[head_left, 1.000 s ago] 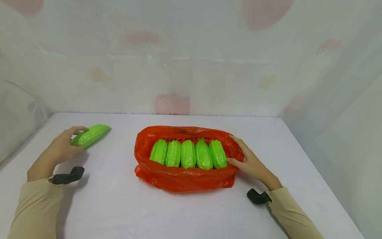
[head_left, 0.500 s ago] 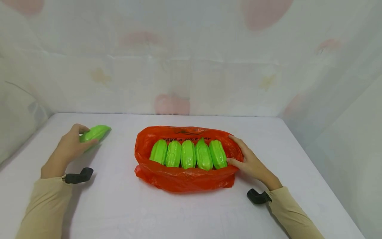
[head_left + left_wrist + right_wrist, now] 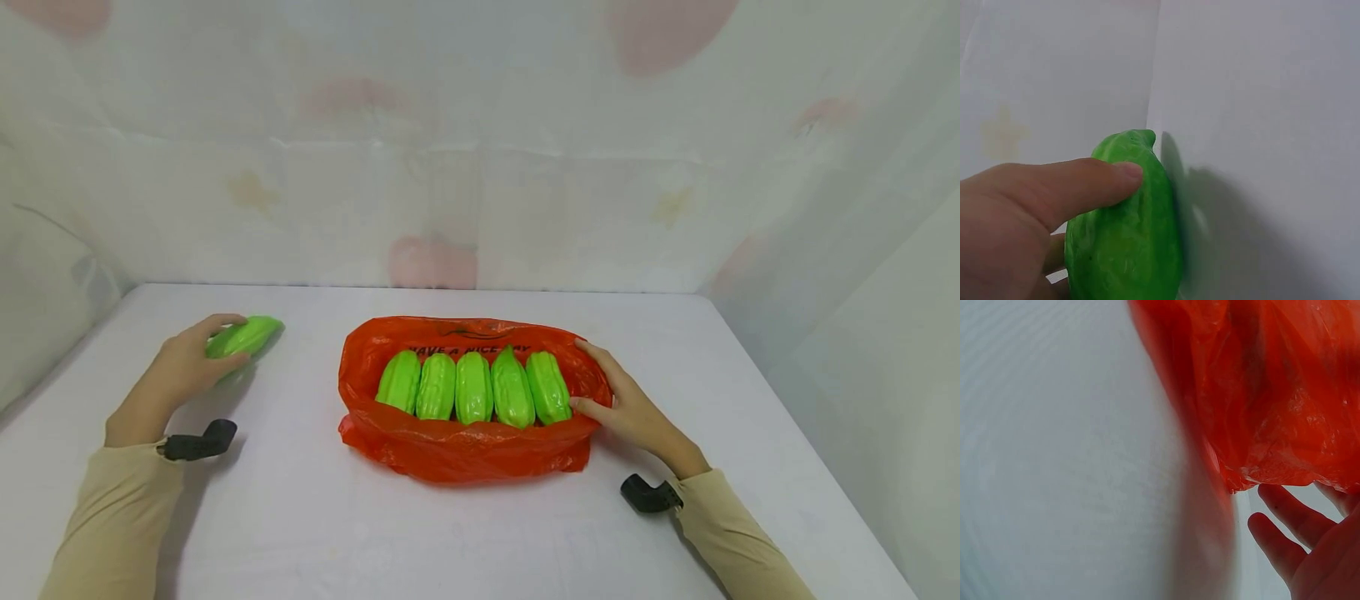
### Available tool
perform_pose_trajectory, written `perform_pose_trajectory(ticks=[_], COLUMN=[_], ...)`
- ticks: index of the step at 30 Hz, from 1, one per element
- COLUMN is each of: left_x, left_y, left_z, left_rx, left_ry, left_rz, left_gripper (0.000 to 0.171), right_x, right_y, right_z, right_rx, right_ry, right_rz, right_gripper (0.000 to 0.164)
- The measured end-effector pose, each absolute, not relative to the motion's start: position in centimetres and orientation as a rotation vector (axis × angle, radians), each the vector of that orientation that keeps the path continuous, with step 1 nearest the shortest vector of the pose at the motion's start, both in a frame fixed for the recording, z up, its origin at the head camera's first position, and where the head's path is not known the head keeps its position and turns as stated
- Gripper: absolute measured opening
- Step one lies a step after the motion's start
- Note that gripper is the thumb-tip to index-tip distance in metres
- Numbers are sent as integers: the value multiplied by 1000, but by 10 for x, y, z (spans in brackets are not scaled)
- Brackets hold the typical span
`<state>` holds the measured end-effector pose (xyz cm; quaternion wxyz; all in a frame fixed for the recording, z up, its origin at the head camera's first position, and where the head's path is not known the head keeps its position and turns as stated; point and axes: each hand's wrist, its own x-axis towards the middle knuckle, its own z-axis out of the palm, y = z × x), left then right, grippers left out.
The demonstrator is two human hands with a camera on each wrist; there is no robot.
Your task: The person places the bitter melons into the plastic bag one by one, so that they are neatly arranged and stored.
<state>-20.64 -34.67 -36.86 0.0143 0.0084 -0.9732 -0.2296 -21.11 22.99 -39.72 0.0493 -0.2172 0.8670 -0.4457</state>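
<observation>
A: Biggest first: a white desk (image 3: pixel 480 533), with an orange bag (image 3: pixel 450 450) lying open mid-desk and five green gourds (image 3: pixel 474 387) side by side inside.

B: The hands?

A: The right hand (image 3: pixel 628 408) rests with straight fingers against the bag's right end. The left hand (image 3: pixel 180 371) grips a loose gourd (image 3: pixel 251 335) at far left, thumb across it.

B: Handling?

A: Probably light, stiff and smooth; grip it around the middle.

Flat white table surface (image 3: pixel 465 542); pale draped backdrop sheet (image 3: pixel 480 167) with faded pink and yellow blotches, hanging behind and to both sides.
</observation>
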Motion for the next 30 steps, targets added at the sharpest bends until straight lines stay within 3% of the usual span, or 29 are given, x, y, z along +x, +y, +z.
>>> perform_pose_trajectory(ticks=[30], left_x=[-203], left_y=[-299], left_z=[-333], left_rx=[-138], left_ry=[-2888], left_rz=[-757], left_gripper=[58], right_x=[-211], right_y=[231], right_z=[-397], right_rx=[-695], right_ry=[2636], right_rz=[-1372], right_gripper=[74])
